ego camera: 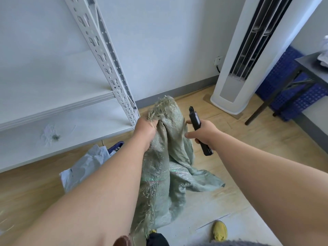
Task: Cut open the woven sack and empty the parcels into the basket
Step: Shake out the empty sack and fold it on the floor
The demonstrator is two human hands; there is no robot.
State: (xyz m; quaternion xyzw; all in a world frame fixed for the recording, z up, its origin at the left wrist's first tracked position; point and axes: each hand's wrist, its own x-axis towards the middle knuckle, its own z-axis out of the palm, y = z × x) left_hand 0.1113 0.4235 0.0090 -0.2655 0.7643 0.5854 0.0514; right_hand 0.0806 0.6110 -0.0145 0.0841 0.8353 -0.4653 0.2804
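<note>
The left hand (145,130) bunches the frayed, limp woven sack (169,157) – just beside it, the right hand (204,134) clasps a slim black cutter (199,131), index finger straight.

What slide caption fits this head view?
Left hand lifts limp woven sack by frayed end; right hand holds black cutter.

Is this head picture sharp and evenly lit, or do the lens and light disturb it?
Head view: soft daylight, no harsh glare; wide-angle distortion bends the shelf post and fan and stretches the forearms; the left hand on the sack and the right hand on the knife are fairly sharp; bottom edge blurred.
</note>
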